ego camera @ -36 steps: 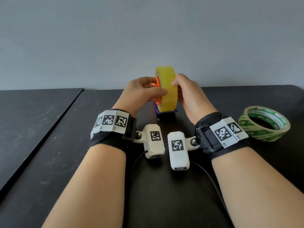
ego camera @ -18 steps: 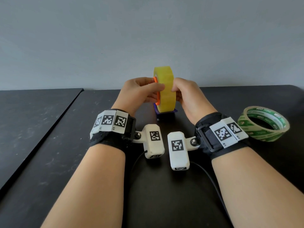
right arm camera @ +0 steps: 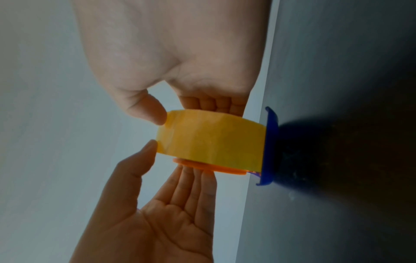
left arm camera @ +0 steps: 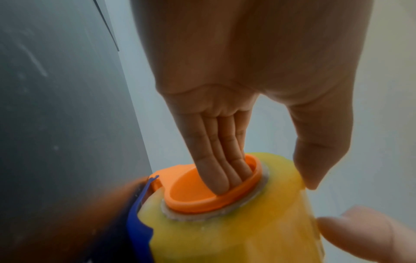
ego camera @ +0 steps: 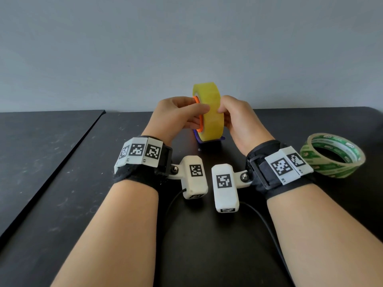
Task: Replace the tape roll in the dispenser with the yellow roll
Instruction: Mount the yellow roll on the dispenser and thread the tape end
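The yellow roll [ego camera: 211, 112] stands on edge on the blue dispenser [ego camera: 209, 141], with an orange hub [ego camera: 196, 99] in its core. My left hand [ego camera: 200, 117] has its fingers [left arm camera: 216, 170] pushed straight into the hub [left arm camera: 191, 195] and its thumb on the roll's outer band, pinching the roll [left arm camera: 225, 240]. From the other side, my right hand [ego camera: 224, 114] holds the roll [right arm camera: 213, 140], thumb on the band and fingers curled over the far face. The dispenser's base [right arm camera: 270, 142] is mostly hidden under the roll.
A green-printed tape roll [ego camera: 331, 156] lies flat on the black table [ego camera: 62, 204] to the right of my right wrist. A raised panel edge [ego camera: 83, 139] runs diagonally at the left. A black cable [ego camera: 267, 226] trails between my forearms. A grey wall stands behind.
The yellow roll has shifted slightly left and turned, showing more of the orange hub. My left thumb has risen a little on the band. Both hands keep their hold.
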Action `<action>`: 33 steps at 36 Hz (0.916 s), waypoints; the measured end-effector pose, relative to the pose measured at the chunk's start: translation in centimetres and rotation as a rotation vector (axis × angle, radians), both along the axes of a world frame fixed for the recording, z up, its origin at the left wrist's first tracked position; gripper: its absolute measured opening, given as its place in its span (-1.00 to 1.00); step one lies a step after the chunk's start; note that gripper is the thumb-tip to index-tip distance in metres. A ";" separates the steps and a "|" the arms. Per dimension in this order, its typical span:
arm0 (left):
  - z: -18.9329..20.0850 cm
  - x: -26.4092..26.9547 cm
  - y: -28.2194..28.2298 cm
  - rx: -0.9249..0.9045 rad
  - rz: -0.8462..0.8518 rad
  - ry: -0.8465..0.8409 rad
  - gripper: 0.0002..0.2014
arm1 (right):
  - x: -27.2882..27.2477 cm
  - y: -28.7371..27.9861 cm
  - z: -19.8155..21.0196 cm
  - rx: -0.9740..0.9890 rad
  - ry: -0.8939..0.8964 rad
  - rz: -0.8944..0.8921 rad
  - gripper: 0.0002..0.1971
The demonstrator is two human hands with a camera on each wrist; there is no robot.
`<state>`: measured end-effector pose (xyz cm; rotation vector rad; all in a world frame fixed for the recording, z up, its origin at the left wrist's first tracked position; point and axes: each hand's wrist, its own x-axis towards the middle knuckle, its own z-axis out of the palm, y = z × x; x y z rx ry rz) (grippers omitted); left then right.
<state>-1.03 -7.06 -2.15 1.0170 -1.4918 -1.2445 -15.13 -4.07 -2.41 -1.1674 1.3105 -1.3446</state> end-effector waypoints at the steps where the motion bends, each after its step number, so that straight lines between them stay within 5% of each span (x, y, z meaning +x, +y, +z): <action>1: 0.0 0.0 0.0 -0.002 0.003 0.001 -0.73 | 0.0 0.0 0.0 -0.006 -0.002 -0.003 -0.63; 5: 0.0 -0.1 0.0 -0.017 0.021 -0.001 -0.74 | 0.1 -0.2 0.0 0.004 0.000 -0.029 -0.75; 20: -0.1 -0.4 -0.1 -0.045 0.069 0.029 -0.74 | 0.0 0.0 0.0 0.015 0.053 0.005 -0.49; 24: -0.1 -0.3 -0.1 -0.046 0.074 0.031 -0.76 | 0.0 0.1 -0.2 -0.049 0.112 -0.047 -0.87; 33: 0.0 -0.3 -0.2 -0.041 0.087 0.034 -0.78 | 0.5 0.4 0.5 -0.035 0.092 -0.002 -0.82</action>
